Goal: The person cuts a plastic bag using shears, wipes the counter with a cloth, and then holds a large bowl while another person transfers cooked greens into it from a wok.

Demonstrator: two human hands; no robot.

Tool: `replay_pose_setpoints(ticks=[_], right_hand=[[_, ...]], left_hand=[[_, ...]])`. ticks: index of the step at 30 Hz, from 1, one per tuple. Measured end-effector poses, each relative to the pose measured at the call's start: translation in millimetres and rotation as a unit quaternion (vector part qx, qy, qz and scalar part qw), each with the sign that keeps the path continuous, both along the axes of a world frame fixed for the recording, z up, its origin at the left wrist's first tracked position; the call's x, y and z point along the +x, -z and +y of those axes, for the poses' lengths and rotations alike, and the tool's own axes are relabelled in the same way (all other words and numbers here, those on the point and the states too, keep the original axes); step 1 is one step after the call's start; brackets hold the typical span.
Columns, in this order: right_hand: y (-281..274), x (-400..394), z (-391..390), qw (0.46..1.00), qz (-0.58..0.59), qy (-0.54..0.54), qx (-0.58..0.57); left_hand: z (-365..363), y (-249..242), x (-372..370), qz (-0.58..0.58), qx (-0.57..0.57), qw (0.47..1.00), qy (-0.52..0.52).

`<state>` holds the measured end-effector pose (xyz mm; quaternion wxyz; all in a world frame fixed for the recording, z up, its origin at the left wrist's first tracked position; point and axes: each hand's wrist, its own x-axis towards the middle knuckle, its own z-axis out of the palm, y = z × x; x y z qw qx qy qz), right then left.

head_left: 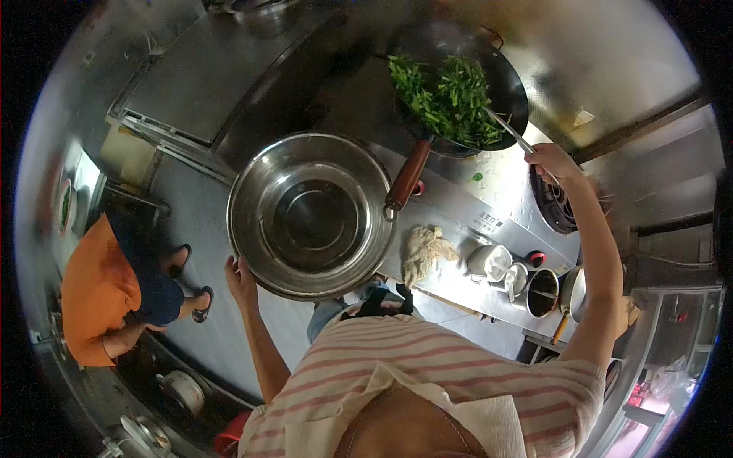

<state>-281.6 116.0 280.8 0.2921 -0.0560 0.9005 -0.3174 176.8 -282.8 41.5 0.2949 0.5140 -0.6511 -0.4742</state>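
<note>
A large round steel basin (314,217), with nothing in it, is in front of me, left of the wok handle. My left hand (243,284) grips its near left rim; part of the fingers is hidden by the basin. Chopped leafy greens (447,99) lie in a dark wok (510,88) with a wooden handle (412,172). My right hand (553,162) is closed round the handle of a long metal utensil (510,128). Its far end reaches into the greens, so I cannot see its shape.
On the steel counter at right are a crumpled cloth (427,253), white containers (489,262), a metal pot (542,292) and a burner (555,202). Another person in an orange top (99,290) is at the left. A lidded pot (183,391) stands at lower left.
</note>
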Motion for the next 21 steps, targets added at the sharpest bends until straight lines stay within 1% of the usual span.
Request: replay_pose_setpoints(ticks=[1, 2, 4, 5, 7, 8, 9, 11, 14, 15, 16, 17, 19, 21], right_hand=[[-2.0, 1.1, 0.9, 1.0, 0.006, 0.008, -0.004], [-4.8, 0.4, 1.4, 1.0, 0.004, 0.007, -0.002], [-12.8, -3.1, 2.7, 1.0, 0.019, -0.011, 0.017], [-18.4, -3.6, 3.6, 1.0, 0.018, -0.011, 0.017], [-28.0, -4.6, 5.9, 0.999, 0.048, -0.025, -0.006], [-29.5, -6.9, 8.8, 0.998, 0.05, -0.015, -0.033], [-37.1, -3.1, 6.7, 0.998, 0.051, -0.015, -0.032], [-64.7, 9.6, -1.4, 0.996, 0.074, -0.049, 0.01], [-91.0, 25.6, -6.1, 0.998, 0.049, -0.048, 0.006], [-99.1, 34.3, -9.8, 0.997, 0.048, -0.053, 0.009], [-106.1, 45.6, -14.9, 0.996, 0.072, -0.055, 0.019], [-112.0, 56.5, -21.0, 0.993, 0.093, -0.059, 0.03], [-126.0, 77.9, -35.0, 0.992, 0.083, -0.09, 0.032], [-123.7, 92.0, -45.6, 0.989, 0.074, -0.123, 0.035]], left_hand=[[-1.4, 6.1, 0.9, 0.042, 0.018, 0.999, 0.008], [-2.1, 11.4, 3.2, 0.04, 0.019, 0.999, 0.007], [3.2, 1.2, -1.6, 0.019, -0.016, 0.999, 0.029], [4.7, -2.5, -4.5, 0.018, -0.015, 0.999, 0.029], [6.6, -6.3, -9.0, 0.029, -0.012, 0.999, 0.009], [3.6, -0.1, -8.3, 0.03, -0.011, 0.999, 0.009], [-1.2, 11.0, -5.9, 0.054, -0.013, 0.998, 0.021], [-2.5, 17.5, -3.0, 0.077, -0.014, 0.996, 0.032], [3.0, 6.2, -8.6, 0.074, 0.008, 0.997, 0.008], [6.7, -1.3, -12.0, 0.063, -0.023, 0.998, 0.005], [8.4, -4.9, -13.4, 0.05, -0.053, 0.997, 0.001], [7.0, -3.3, -13.3, 0.045, -0.05, 0.998, -0.008], [3.0, -1.7, -11.5, 0.089, -0.014, 0.996, 0.023], [7.7, -13.9, -13.4, 0.071, 0.008, 0.997, 0.003]])
